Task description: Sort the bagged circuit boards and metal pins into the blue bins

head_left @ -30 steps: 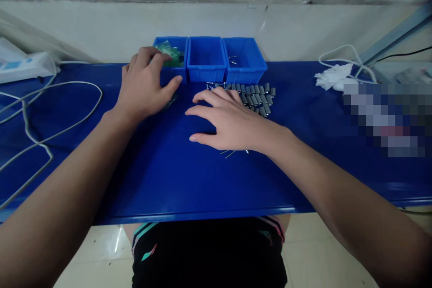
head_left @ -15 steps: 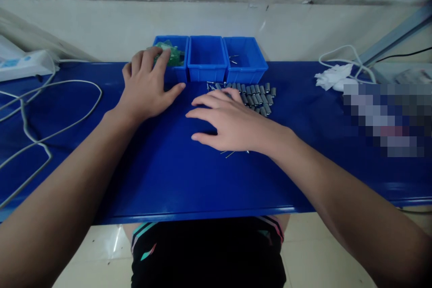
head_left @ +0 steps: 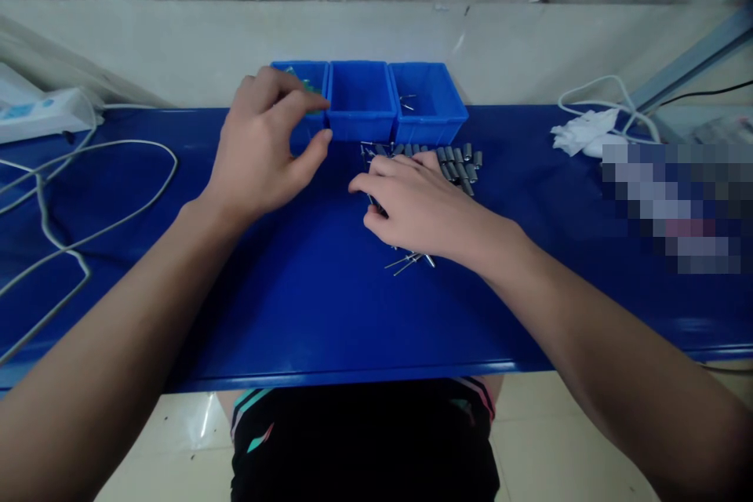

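My left hand (head_left: 267,145) hovers in front of the left blue bin (head_left: 303,65), thumb and fingers apart, with nothing visible between them. Green translucent pieces (head_left: 311,86) show in that bin, partly hidden by the hand. My right hand (head_left: 420,200) is bent over the small parts on the table, a gap showing between its thumb and index finger. The other fingertips are hidden. Short grey metal cylinders (head_left: 467,151) lie in rows beyond and beside this hand. Thin pop rivets (head_left: 412,259) lie on its near side, and more rivets (head_left: 376,144) lie beyond it.
The middle blue bin (head_left: 360,125) and the right blue bin (head_left: 429,129), with a few rivets inside, stand against the wall. White cables (head_left: 88,231) loop across the left of the blue table (head_left: 306,306). Crumpled white tissue (head_left: 582,133) lies at the right.
My left hand has drawn back from the green pieces, its fingers moving right and closer to the thumb. My right hand has shifted right over the small parts, its fingers curling inward.
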{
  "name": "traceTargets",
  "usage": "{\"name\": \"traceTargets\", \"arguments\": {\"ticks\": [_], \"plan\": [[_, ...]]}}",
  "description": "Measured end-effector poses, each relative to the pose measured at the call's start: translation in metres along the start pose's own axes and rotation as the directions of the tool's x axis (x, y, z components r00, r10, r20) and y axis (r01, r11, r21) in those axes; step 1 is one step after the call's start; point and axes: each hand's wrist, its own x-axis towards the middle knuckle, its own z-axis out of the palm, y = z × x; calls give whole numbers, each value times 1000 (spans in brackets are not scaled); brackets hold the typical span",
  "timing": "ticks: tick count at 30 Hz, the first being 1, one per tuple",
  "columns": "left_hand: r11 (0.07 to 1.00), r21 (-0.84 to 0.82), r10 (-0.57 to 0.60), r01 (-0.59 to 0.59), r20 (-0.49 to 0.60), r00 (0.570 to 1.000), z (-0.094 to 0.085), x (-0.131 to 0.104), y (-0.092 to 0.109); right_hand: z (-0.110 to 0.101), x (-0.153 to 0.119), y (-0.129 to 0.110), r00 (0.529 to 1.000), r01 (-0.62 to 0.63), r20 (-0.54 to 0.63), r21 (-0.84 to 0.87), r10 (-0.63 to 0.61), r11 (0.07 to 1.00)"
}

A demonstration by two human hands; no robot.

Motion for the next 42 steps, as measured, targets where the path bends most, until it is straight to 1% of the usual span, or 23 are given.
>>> {"name": "traceTargets", "arguments": {"ticks": [4, 9, 13, 17, 22, 28, 32, 35, 38, 42], "plan": [[997, -66, 44, -40, 54, 998, 0, -1, 2, 0, 0, -1, 1000, 17, -16, 15, -17, 1000], [987, -148, 81, -66, 95, 992, 0, -2, 2, 1, 1, -1, 1000, 22, -18, 30, -22, 999], [977, -210, 61, -33, 129, 990, 1, -2, 5, 0, 3, -4, 1000, 14, -27, 23, -14, 1000], [979, -202, 62, -32, 148, 987, 1, -2, 7, -1, 3, -8, 999, -2, -39, 41, 4, 999], [978, -205, 73, -42, 147, 986, 2, -2, 5, -1, 4, -10, 998, 17, -59, 61, -13, 998], [978, -202, 74, -45, 138, 988, 1, -2, 7, 1, 5, -7, 999, 36, -23, 186, -32, 982], [978, -207, 68, -38, 141, 988, 1, -2, 7, 1, 4, -8, 998, 55, -25, 187, -52, 981], [980, -191, 91, -60, 154, 984, 0, -2, 7, 1, 4, -9, 998, 60, -19, 180, -58, 982], [977, -194, 120, -88, 159, 980, -2, -1, 8, -1, 5, -9, 998, 52, -45, 163, -45, 985], [976, -211, 91, -58, 153, 984, -5, 0, 11, -6, 7, -5, 991, -7, -133, 139, 26, 990]]}}
